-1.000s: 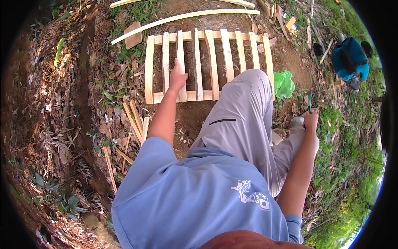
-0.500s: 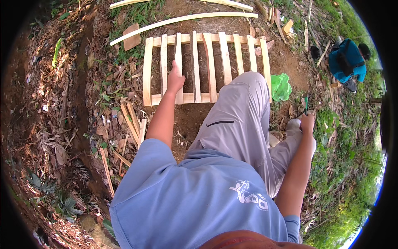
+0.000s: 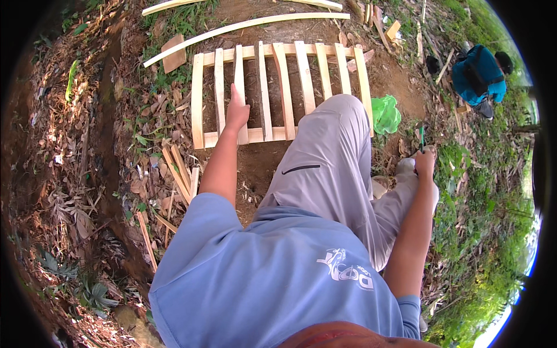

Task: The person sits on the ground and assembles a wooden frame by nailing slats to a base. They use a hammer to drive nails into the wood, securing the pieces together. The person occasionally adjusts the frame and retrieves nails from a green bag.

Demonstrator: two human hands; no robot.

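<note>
Beyond the wooden slat frame (image 3: 278,87) a long bent strip of wood (image 3: 243,26) lies on bare soil, with a second pale strip (image 3: 168,6) farther out. A small flat board (image 3: 174,53) sits by the frame's far left corner. Loose wood offcuts (image 3: 177,168) lie scattered in the dry leaves just left of the person's left arm. A crumpled green plastic bag (image 3: 384,113) lies close to the frame's right end, beside the raised knee in grey trousers (image 3: 336,156), which covers the frame's near right corner. At the upper right another person in a blue top (image 3: 477,72) crouches among grass, well apart from the frame.

The frame lies flat on brown earth. To its left the ground is thick with leaf litter and plants; to its right, past the bag, there is green undergrowth. Open soil shows between the slats and in front of the near rail.

The left hand (image 3: 237,110) rests flat and spread on a slat near the frame's left side, fingers pointing away, pressing rather than gripping. The right hand (image 3: 425,162) is clenched around a thin dark-handled tool (image 3: 422,138) that stands upright from the fist, held low beside the right leg, away from the frame.
</note>
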